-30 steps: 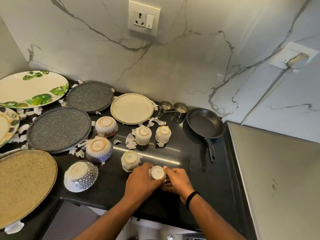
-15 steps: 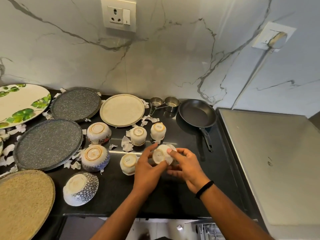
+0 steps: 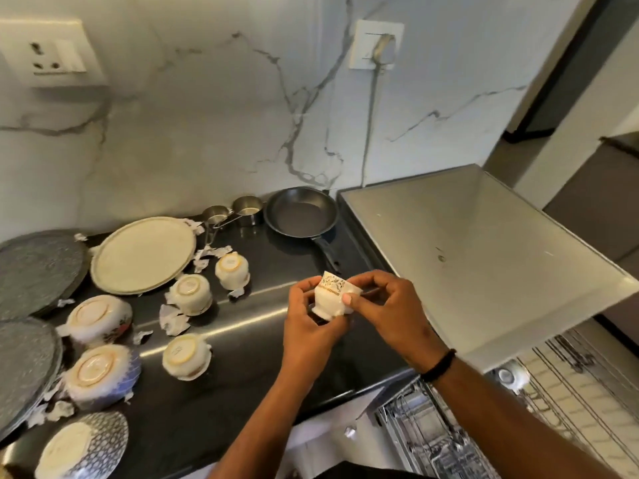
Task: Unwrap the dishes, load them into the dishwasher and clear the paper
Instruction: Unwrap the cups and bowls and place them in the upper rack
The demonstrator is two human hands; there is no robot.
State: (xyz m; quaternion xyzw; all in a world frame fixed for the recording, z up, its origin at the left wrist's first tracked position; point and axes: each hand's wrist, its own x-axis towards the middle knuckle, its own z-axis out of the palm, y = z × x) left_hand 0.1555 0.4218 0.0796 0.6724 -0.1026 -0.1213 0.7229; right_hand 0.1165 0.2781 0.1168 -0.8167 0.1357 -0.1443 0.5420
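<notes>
A small white cup (image 3: 331, 299) with a gold pattern hangs above the black counter (image 3: 242, 392), gripped between both hands. My left hand (image 3: 304, 326) curls round its left side and my right hand (image 3: 383, 309) pinches its right side, thumb on the wall. Three more cups stand upside down on the counter: cup (image 3: 232, 270), cup (image 3: 191, 292) and cup (image 3: 186, 356). Upturned bowls, bowl (image 3: 98, 318), bowl (image 3: 102, 373) and bowl (image 3: 83, 444), lie at the left. Torn paper scraps (image 3: 173, 319) are scattered among them. The open dishwasher rack (image 3: 435, 437) shows at the lower right.
A cream plate (image 3: 143, 254), grey speckled plates (image 3: 34, 271), two steel measuring cups (image 3: 231, 212) and a black frying pan (image 3: 301, 212) sit toward the marble wall. A steel appliance top (image 3: 484, 250) fills the right. A wire basket (image 3: 581, 375) is beside the rack.
Both hands lifted the cup off the counter and turned it onto its side. The view swung right and down, bringing the dishwasher rack into sight.
</notes>
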